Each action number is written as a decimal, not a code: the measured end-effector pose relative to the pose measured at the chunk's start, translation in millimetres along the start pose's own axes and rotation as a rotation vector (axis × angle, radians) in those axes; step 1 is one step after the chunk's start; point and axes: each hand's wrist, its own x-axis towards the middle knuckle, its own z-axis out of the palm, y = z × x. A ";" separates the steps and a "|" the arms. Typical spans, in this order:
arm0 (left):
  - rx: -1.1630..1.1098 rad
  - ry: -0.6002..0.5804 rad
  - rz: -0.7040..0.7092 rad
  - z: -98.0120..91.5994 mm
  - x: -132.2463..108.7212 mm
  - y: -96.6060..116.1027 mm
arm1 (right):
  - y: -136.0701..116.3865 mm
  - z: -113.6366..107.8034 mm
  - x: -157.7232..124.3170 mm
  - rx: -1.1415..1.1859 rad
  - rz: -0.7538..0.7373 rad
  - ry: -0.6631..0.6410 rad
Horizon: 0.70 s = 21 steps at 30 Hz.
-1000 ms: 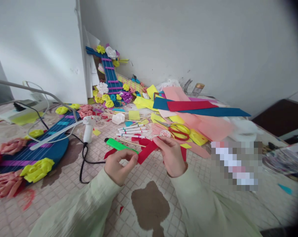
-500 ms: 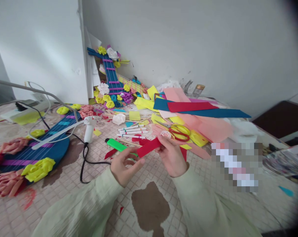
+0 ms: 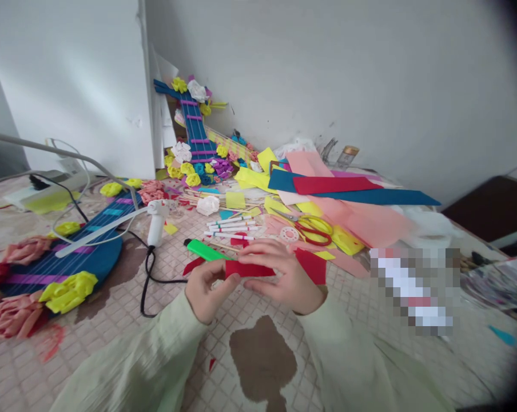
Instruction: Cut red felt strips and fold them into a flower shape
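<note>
Red strip sits ctr of frame, held just above the tabletop, btwn both hands. L hand: thumb + fingers pinching strip's L end. R hand: partly open, fingers reaching over strip's R part, thumb below; can't tell if it grips. Red sheet just beside R hand, to its R. Green cutter behind L hand; white markers up from it, ctr. Scissors, yellow/red handles, R of ctr. White glue gun + blue guitar shape w/ flowers, L side. Jar w/ gold-ish lid, upper R; contents too small to tell.
</note>
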 end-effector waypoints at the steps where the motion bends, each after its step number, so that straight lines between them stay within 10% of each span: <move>1: 0.001 -0.010 0.011 -0.1 0.1 -0.5 | 0.4 2.0 -0.4 0.017 -0.005 -0.029; 21: 0.013 -0.012 -0.005 -0.4 0.8 2.4 | -4.6 6.7 -3.2 0.272 0.280 -0.006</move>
